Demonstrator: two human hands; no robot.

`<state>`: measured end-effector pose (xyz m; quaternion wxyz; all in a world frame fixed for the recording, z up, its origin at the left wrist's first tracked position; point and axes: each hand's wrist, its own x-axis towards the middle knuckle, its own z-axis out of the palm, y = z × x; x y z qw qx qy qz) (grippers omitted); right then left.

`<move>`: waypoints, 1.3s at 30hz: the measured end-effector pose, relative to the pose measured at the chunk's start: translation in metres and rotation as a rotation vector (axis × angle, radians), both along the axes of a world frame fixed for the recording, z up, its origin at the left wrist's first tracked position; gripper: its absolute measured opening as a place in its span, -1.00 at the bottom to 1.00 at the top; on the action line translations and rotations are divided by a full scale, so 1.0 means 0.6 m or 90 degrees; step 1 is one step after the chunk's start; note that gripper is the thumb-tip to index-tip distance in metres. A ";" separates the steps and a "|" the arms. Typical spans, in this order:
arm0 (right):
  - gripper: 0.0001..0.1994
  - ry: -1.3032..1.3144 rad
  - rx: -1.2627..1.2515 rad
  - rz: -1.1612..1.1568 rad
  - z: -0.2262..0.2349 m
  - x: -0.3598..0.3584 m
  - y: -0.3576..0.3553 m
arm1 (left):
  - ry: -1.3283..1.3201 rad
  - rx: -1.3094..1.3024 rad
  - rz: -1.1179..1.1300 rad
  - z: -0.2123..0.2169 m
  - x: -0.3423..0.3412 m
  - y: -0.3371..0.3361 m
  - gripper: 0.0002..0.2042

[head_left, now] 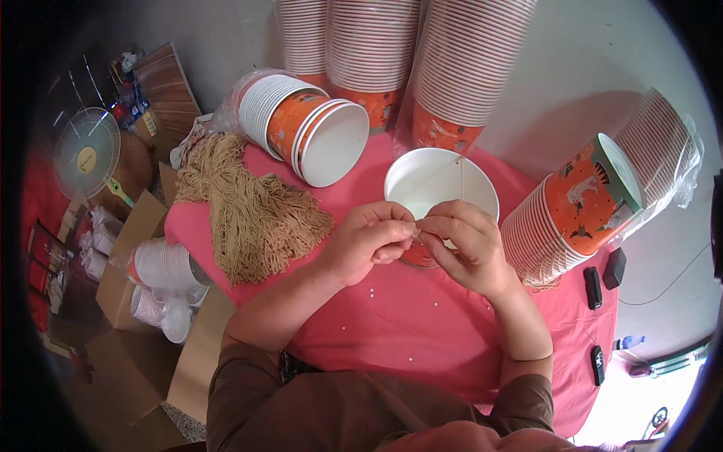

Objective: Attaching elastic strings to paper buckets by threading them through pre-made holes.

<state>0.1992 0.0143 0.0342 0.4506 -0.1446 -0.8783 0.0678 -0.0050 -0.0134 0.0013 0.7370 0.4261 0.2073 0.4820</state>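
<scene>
Over the near side of an upright white-lined bucket (410, 175), on the pink-covered table (452, 361): left hand (369, 239) and right hand (471, 245) meet at the fingertips.

Thin cord (462, 181) drops from the bucket's far rim toward the right hand, lower stretch hidden behind fingers. Step looks like fine work on the cord; best done with thumbs opposed to index fingers, slack left so the rim is not tugged, bucket kept steady. Grip: both hands in a tight pinch, barely any gap, seemingly on 1 small piece (416, 230) between them, probably cord; too small to confirm. Cord bundle (263, 218), tan, lies to the left, apart from both hands.
</scene>
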 end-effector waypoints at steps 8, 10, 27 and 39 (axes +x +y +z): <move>-0.74 0.014 -0.051 -0.011 0.006 0.002 -0.007 | -0.011 0.024 0.013 -0.009 -0.001 0.005 -0.87; -0.75 0.012 -0.048 -0.023 0.006 0.004 -0.009 | -0.003 0.046 0.027 -0.010 0.002 0.003 -0.86; -0.79 -0.099 0.148 -0.155 0.016 0.010 -0.005 | 0.325 0.372 0.337 0.000 0.011 -0.007 -0.91; -0.77 -0.137 0.157 -0.213 0.024 0.021 0.004 | 0.365 0.403 0.333 -0.001 0.000 0.003 -0.98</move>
